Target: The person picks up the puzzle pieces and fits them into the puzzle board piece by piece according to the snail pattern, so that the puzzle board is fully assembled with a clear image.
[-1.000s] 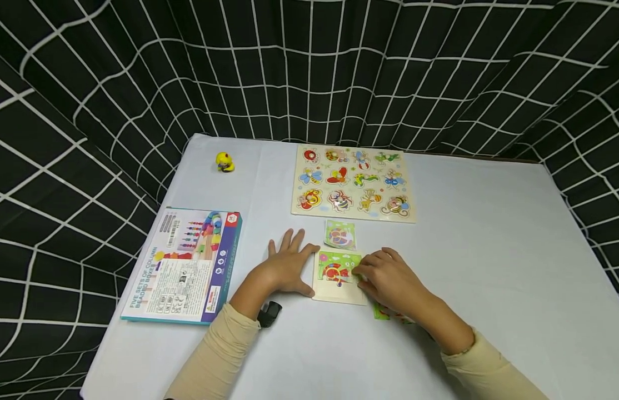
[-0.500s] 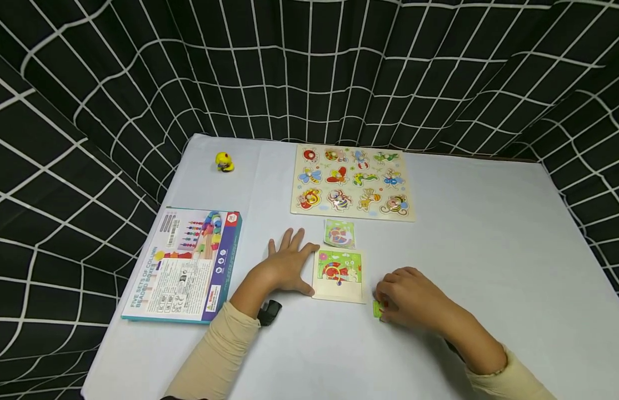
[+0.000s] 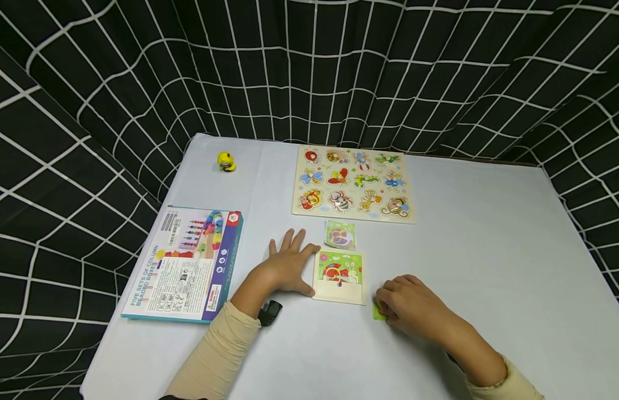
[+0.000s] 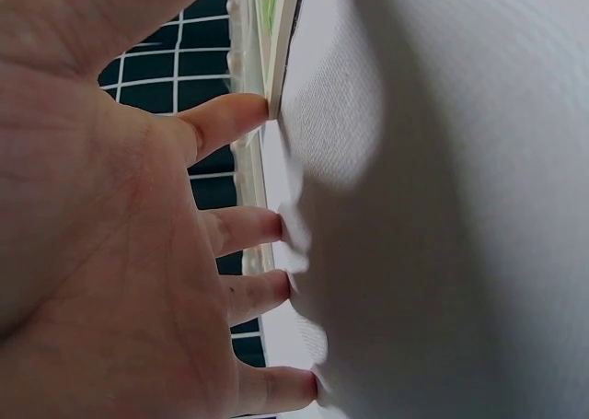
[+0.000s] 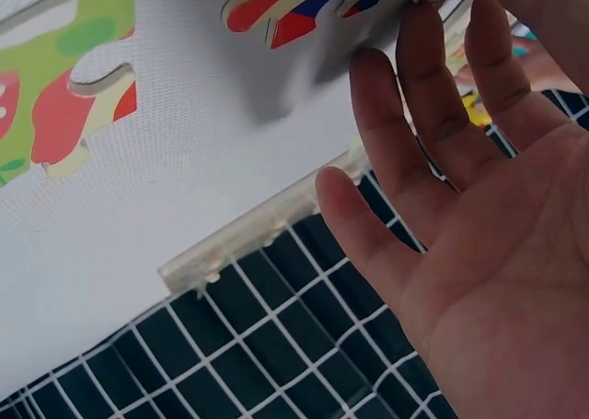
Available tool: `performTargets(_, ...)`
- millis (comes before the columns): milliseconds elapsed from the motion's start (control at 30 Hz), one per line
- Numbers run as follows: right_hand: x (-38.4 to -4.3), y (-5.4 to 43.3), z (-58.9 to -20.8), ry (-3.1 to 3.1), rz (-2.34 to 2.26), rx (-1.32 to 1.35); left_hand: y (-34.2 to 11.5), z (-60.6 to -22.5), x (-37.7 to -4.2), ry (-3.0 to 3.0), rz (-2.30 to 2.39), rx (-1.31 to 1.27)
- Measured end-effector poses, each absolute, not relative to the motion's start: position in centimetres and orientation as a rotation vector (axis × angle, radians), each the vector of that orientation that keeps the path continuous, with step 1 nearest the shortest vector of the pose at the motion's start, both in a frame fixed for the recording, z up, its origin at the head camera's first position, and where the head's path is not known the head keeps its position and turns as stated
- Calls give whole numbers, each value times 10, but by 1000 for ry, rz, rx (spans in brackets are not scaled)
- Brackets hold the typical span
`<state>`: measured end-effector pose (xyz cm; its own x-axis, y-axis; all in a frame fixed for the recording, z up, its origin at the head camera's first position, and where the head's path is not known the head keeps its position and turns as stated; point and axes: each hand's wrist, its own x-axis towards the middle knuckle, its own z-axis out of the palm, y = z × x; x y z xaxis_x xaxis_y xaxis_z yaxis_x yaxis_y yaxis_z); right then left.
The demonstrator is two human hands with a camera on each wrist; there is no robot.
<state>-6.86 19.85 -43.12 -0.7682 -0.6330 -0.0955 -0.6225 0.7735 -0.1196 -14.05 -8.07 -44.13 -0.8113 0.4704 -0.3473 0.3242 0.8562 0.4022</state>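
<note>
A box lies along the worktop's left edge. The left hand, fingers spread, touches a part-filled puzzle board, well in from the far edge. Farther right, the right hand bends over puzzle pieces; whether its fingers grip one cannot be told.

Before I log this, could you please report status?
Left hand touching square puzzle board; right hand at loose pieces. Board partly filled, near strip bare. No obstruction visible.

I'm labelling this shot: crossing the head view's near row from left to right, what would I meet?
Bead-set box → left hand → puzzle board → right hand.
</note>
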Motion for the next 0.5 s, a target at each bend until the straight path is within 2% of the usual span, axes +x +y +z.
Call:
performTargets(233, -71, 195, -425, 2820, -182, -1061, -78, -440, -142, 2576, 440, 588)
performTargets(500, -88, 161, -426, 2907, -214, -1205, -80, -440, -141, 2587, 436, 573)
